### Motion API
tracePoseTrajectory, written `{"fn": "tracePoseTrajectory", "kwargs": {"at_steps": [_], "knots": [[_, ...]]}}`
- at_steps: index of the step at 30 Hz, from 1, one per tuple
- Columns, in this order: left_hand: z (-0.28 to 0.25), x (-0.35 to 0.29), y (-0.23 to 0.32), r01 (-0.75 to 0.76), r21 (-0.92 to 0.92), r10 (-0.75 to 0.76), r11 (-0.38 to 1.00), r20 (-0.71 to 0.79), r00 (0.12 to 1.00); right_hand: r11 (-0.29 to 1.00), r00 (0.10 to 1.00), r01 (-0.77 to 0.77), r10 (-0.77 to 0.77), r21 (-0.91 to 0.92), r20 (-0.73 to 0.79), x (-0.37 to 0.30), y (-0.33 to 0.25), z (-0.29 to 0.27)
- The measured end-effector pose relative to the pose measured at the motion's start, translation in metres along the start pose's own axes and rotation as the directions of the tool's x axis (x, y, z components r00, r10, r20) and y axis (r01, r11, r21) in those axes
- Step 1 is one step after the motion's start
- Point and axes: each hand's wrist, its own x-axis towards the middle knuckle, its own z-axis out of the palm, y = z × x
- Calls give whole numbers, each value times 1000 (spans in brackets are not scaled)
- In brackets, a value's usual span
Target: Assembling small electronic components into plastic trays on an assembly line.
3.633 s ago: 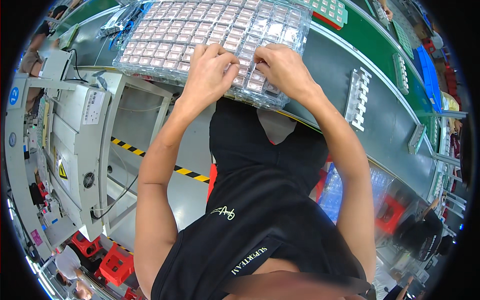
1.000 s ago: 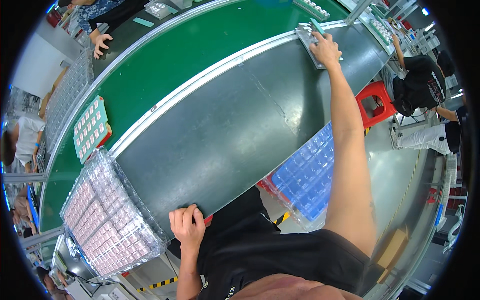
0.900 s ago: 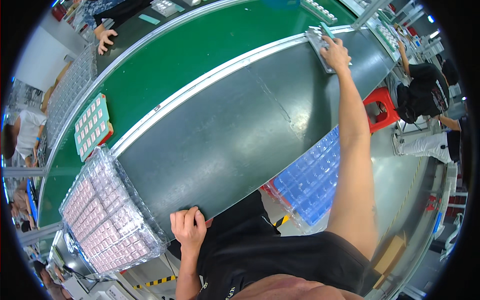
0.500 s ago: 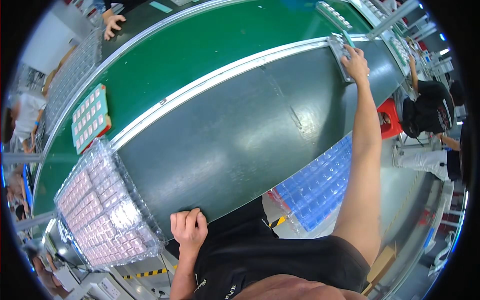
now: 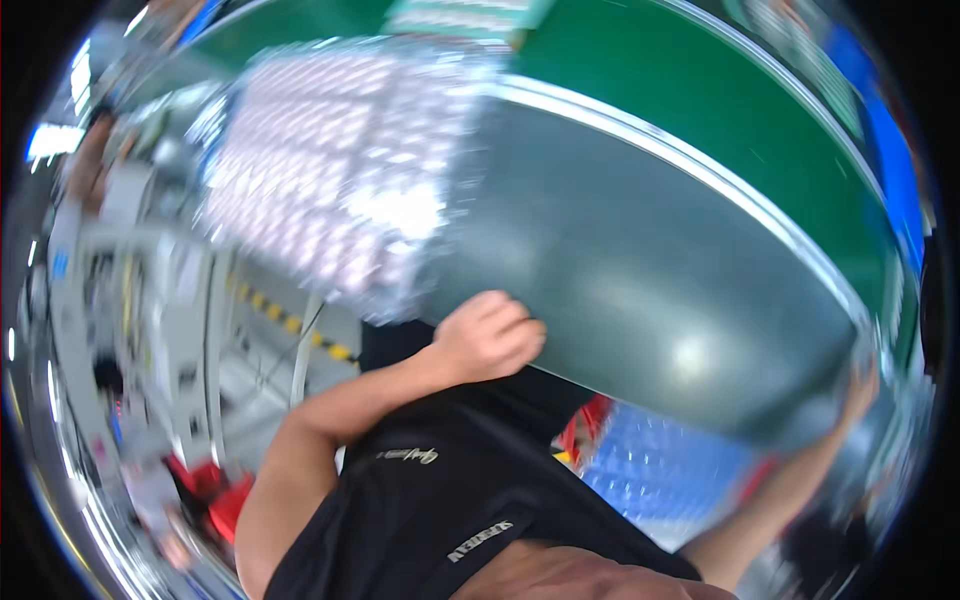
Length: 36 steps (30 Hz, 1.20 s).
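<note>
1. With the left hand, resting at the near bench edge, fingers curling together, showing nothing between them; with the right hand, lying far right, blurred, not revealing whether apart, together or clamped.
2. Showing the dark bench between both hands; probably rewarding a braced left hand during long reaches.
3. Showing the green conveyor beyond a pale rail.
4. Showing the clear plastic trays with pinkish parts, beyond the left hand; likely needing sleeves kept clear.
5. Showing the blue tray below the bench edge.
6. Showing a blurred pale item at the right fingertips, contact indeterminable; probably calling for level, light rim handling.
</note>
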Motion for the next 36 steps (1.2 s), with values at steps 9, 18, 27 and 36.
{"fn": "tracePoseTrajectory", "kwargs": {"at_steps": [9, 18, 27, 36], "knots": [[-7, -21, 4, -8, 47, 9, 999, -13, 1000, 984, 984, -173, 174, -54, 27, 17, -34, 29], [3, -3, 4, 45, -9, -45, 999, 24, 999, 973, 992, -120, 126, -195, 22, 13, -11, -10], [6, -7, 8, 53, 33, -56, 998, 83, 995, 948, 935, -305, 281, -88, -217, 13, -166, -48], [5, -8, 6, 38, 57, -40, 998, 29, 999, 902, 945, -93, 213, 422, -249, -20, -330, -49]]}}
